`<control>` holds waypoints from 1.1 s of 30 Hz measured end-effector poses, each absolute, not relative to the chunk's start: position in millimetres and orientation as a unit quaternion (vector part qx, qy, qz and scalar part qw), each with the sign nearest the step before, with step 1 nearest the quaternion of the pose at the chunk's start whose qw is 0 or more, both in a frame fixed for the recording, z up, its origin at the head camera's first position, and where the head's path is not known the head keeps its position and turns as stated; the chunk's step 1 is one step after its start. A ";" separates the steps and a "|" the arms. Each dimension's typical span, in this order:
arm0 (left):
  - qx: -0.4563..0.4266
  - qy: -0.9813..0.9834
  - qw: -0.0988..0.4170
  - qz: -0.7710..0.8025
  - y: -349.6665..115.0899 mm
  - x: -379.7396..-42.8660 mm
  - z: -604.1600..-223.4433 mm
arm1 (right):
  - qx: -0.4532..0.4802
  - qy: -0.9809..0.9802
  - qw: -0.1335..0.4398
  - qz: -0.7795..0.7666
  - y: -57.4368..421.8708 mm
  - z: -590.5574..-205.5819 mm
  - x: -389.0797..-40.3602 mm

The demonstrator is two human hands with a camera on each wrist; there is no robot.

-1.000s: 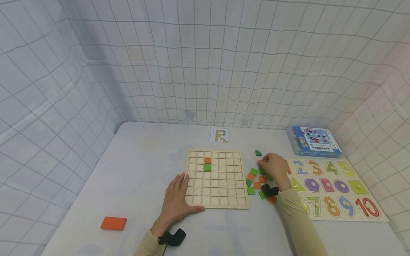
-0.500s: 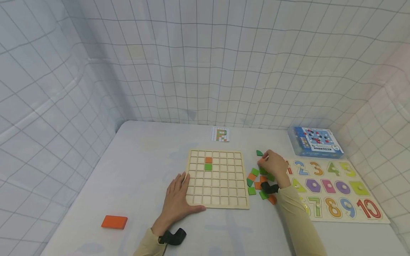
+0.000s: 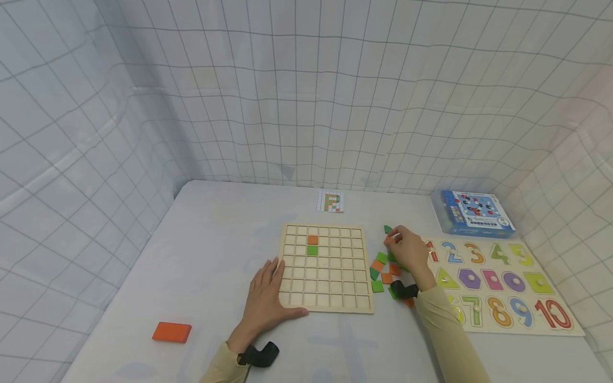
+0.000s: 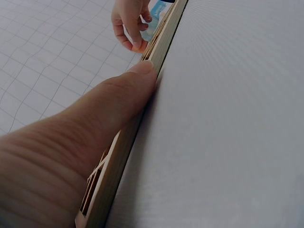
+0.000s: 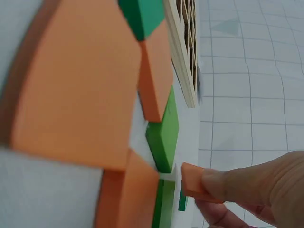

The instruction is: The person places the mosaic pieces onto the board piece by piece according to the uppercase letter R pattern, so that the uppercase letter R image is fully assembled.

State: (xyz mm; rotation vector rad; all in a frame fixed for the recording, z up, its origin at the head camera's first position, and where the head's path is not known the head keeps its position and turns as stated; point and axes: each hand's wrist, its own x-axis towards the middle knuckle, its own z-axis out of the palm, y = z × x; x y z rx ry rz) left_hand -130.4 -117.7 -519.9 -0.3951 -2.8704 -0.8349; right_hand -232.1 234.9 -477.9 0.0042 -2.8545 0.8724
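My left hand (image 3: 263, 298) rests against the lower left corner of a wooden grid board (image 3: 322, 310), thumb along its front edge and fingers straight along its left side. One orange square tile (image 3: 313, 240) and one green square tile (image 3: 312, 250) sit in cells of the board, the orange directly behind the green. Right of the board, my right hand (image 3: 410, 252) pinches an orange tile (image 5: 194, 180) between thumb and fingers, as the right wrist view shows. Beneath and around this hand lie several loose green and orange tiles (image 3: 378, 286), some hidden by it.
A small pattern card (image 3: 330, 201) lies behind the board. On the right are a number and shape puzzle board (image 3: 527, 325) and a blue box (image 3: 474, 214). An orange-red block (image 3: 172, 332) lies at the front left. Grid-patterned cloth walls (image 3: 306, 106) surround the table.
My right hand has shifted slightly, and the orange tile in its fingertips now shows more clearly. The left hand keeps its place at the board; the head view has moved a little.
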 end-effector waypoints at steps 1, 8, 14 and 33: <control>-0.131 -0.950 0.063 -0.276 -117.7 -130.4 -519.9 | 0.002 -0.951 0.084 0.298 234.0 -477.9 -232.1; -0.132 -0.950 0.062 -0.276 -117.5 -130.3 -519.4 | 0.021 -0.933 0.126 0.337 218.1 -472.2 -233.3; -0.132 -0.950 0.061 -0.276 -117.3 -130.3 -518.3 | 0.069 -0.920 0.137 0.361 199.2 -466.2 -234.1; -0.134 -0.950 0.062 -0.276 -117.7 -130.3 -518.2 | 0.152 -0.916 0.070 0.365 131.4 -455.7 -234.6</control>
